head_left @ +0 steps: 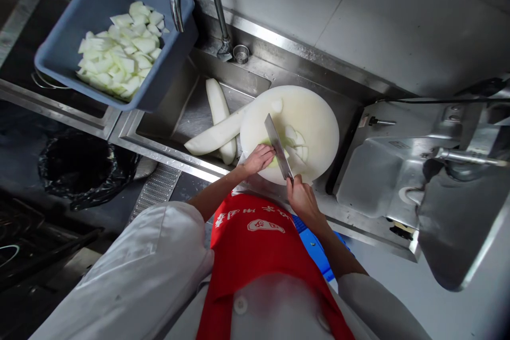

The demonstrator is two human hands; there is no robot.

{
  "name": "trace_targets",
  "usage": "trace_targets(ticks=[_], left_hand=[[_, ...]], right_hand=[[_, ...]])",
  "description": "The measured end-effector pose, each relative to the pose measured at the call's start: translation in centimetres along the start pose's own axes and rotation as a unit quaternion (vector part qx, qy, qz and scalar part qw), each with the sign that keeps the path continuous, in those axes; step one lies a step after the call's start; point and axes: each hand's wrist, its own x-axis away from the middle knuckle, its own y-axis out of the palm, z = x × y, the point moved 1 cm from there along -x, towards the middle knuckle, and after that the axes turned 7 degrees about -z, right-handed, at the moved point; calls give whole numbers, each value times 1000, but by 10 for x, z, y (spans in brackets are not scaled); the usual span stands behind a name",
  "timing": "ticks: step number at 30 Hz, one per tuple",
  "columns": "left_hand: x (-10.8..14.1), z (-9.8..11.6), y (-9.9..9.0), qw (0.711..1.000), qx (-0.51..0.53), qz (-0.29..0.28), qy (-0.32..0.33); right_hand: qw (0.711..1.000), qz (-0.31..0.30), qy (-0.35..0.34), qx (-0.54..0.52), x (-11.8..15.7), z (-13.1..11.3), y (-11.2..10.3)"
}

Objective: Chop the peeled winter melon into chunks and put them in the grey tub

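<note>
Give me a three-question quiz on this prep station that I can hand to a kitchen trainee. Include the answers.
1. Which hand holds the knife?
2. True or false: the blue-grey tub holds cut pale pieces.
3. What lies crossed next to the round board?
a) two metal spoons
b) two long pale vegetables
c) two folded cloths

Key: 1. the right hand; 2. true; 3. b
</note>
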Motion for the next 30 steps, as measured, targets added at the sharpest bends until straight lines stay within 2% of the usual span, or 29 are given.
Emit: trace_targets(ticks=[4,11,14,17,21,25,27,30], left_hand=[[0,0,0,1000,-2,4,2],[4,0,2,999,7,48,13],[7,-3,3,998,22,58,20],[6,-5,5,998,13,56,25],[3,-3,5,997,-14,65,47],[3,-4,5,997,-29,48,45],[3,-5,6,998,-26,38,41],[4,-7,8,999,-11,33,36]], right_hand=[[1000,-4,-6,-11,-9,-1,0],[998,18,-6,-60,-54,-20,19],[998,25,-11,-64,-61,-21,20],[998,23,-25,-52,-53,-14,13],[999,31,-9,-17,-24,-4,5],[1000,5,-11,-7,0,2,1],[1000,-5,-12,-7,1,3,0],[1000,-2,-14,-10,-14,-2,2]])
